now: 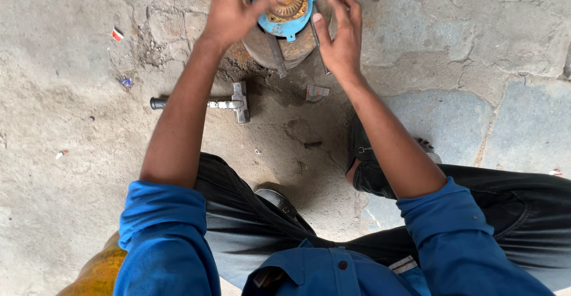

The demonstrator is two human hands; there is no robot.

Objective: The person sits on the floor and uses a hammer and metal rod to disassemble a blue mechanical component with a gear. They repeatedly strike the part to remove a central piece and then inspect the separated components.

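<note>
Blue flanged cover point(288, 27) with its rusty inner ring sits atop the rusty cylindrical housing point(267, 49) on the ground ahead of me, apparently not yet seated. My left hand point(229, 11) pinches its rim; my right hand point(342, 37) presses its edge, fingers spread. Hammer point(229, 102) lies nearby, untouched.

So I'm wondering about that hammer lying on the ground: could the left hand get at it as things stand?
Probably yes. The hammer lies in the open just below the left hand, nothing over it; the hand would first have to leave the blue-flanged part.
</note>
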